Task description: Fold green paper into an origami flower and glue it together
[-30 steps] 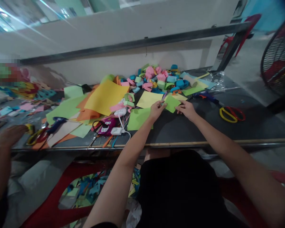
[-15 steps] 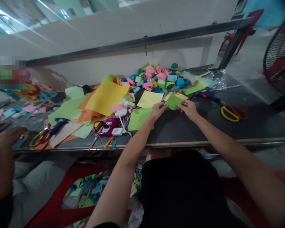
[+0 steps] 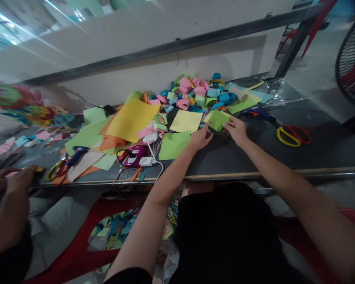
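A small green paper piece is pinched in my right hand, which holds it by its right edge. My left hand is beside its lower left side, index finger pointing out and the other fingers curled; whether it touches the paper is unclear. Left of my left hand lie a pale yellow sheet and a green sheet on the dark table. Behind the hands is a pile of small folded paper pieces in pink, blue and green.
Red-and-yellow-handled scissors lie at right, another pair at left. A purple power strip with white cables sits near the front edge. Larger orange and yellow sheets lie behind it. Another person's hands are at far left, a fan at far right.
My left hand has let go of the green piece and moved slightly down, its index finger now extended. The other person's hands have come closer together. The view has shifted a little.
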Demonstrator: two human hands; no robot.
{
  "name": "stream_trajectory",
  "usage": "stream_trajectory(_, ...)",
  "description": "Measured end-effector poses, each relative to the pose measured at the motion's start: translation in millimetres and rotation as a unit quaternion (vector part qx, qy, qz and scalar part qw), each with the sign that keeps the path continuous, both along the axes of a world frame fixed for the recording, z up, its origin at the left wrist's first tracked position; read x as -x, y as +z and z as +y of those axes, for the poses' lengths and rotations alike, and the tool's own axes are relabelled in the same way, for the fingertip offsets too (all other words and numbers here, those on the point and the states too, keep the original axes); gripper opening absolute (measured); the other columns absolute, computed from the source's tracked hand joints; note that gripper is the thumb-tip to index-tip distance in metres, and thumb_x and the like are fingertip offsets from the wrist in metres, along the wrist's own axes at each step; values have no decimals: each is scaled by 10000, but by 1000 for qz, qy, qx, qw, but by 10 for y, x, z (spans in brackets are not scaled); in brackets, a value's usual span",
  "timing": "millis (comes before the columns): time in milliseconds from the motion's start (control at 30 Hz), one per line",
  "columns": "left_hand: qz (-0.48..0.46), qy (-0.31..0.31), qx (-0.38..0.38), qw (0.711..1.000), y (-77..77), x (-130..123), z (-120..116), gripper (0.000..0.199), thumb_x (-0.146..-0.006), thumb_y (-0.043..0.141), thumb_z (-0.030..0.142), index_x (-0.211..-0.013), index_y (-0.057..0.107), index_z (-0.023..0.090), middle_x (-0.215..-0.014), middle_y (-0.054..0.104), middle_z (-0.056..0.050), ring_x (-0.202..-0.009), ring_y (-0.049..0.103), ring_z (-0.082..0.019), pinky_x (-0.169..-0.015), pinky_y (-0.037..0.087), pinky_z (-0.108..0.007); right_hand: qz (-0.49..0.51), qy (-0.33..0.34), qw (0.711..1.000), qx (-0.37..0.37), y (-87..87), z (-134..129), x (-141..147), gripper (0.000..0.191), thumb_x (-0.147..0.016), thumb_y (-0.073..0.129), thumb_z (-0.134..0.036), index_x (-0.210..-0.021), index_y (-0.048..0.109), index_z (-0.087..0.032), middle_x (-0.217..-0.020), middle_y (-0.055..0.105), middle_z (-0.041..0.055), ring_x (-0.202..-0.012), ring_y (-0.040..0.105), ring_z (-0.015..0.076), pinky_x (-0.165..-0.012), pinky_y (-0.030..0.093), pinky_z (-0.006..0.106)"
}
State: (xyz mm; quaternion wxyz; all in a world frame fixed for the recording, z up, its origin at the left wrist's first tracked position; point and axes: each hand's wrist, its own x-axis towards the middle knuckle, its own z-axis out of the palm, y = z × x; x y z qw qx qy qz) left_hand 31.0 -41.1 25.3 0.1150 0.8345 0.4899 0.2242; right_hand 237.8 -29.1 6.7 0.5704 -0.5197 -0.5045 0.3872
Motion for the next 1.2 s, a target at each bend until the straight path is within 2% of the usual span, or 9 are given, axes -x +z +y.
stream_trajectory(167,11,68,3,998,21,10,24,530,-1004,655,329,-1516,561,229,-1060,810,-61,-957,741,-203,-751,455,-266,-12,14,1000,23,8,-7,31,463,-686,858,-372,-1071,704,-165,-817,755,67,-565,643,158,-466,472,261)
stream_trajectory(300,14,75,20,997,33,-2,18,573,-977,703,446,-1491,596,219,-1036,816,-87,-983,749,-241,-771,469,-288,-21,16,999,26,-9,-1,33,493,-690,862,-379,-1101,702,-159,-822,751,79,-554,631,150,-454,457,259)
stream_trajectory(400,7,76,18,997,29,6,26,592,-957,732,440,-1491,597,224,-1035,819,-81,-975,753,-234,-769,474,-280,-19,19,999,27,-10,-1,27,544,-670,864,-414,-1128,688,-180,-816,742,65,-551,618,148,-446,450,261)
stream_trajectory(567,1,28,33,999,3,46,84,463,-1024,637,363,-1468,622,230,-977,826,-47,-912,759,-202,-766,476,-261,9,11,1000,25,31,-36,4,686,-623,871,-486,-1207,653,-199,-823,745,52,-567,615,153,-459,457,270)
stream_trajectory(667,-9,12,28,1000,-5,63,113,453,-1022,634,341,-1461,629,229,-954,822,-41,-890,755,-190,-758,474,-248,24,4,999,28,56,-59,-6,786,-573,906,-502,-1243,641,-187,-836,753,55,-575,612,150,-479,474,274)
stream_trajectory(867,-24,-6,24,999,-27,89,115,518,-964,706,379,-1455,643,226,-939,811,-45,-834,738,-174,-730,468,-240,-4,11,999,44,65,-59,-1,831,-542,930,-527,-1255,653,-203,-830,744,43,-596,604,150,-521,511,287)
stream_trajectory(1033,-42,-48,15,998,-80,97,137,701,-855,819,474,-1471,619,207,-916,803,-39,-813,723,-174,-728,467,-239,-17,19,999,30,40,-36,-13,803,-541,918,-550,-1224,659,-216,-723,668,-7,-571,548,142,-522,489,293)
stream_trajectory(1200,-52,-34,4,998,-73,101,155,468,-942,713,502,-1295,728,195,-918,790,-63,-829,716,-192,-729,445,-260,4,14,1000,22,58,-17,-2,738,-489,924,-513,-1104,698,-173,-742,674,28,-687,633,193,-580,523,313)
